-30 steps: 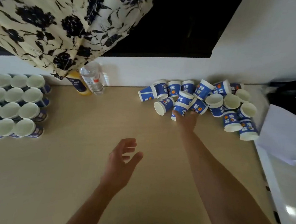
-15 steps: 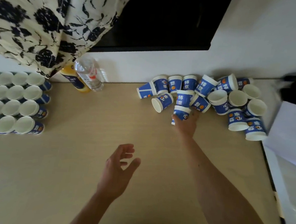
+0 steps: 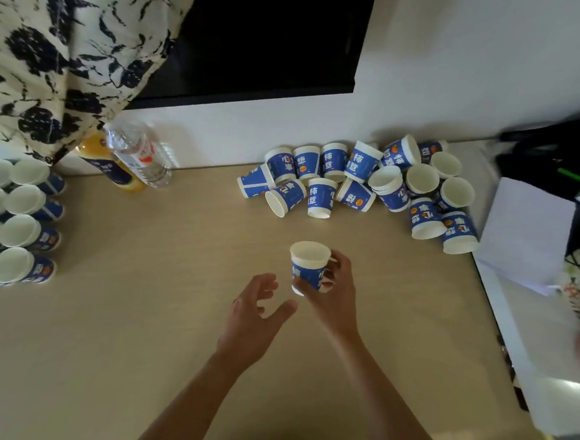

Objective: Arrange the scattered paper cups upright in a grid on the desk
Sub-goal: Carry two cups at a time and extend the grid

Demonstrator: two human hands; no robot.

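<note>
Gripping an upright blue-and-white paper cup point(image 3: 309, 267), right hand point(image 3: 328, 294).

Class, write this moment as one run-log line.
right hand: grips upright cup | left hand: open, near it | scattered cups: back right | grid: left edge

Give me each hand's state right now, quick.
Left hand: open, fingers relaxed, holding nothing.
Right hand: holding a blue paper cup, mouth up.

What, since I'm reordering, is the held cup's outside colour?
The cup is blue with white characters; head view.
</note>
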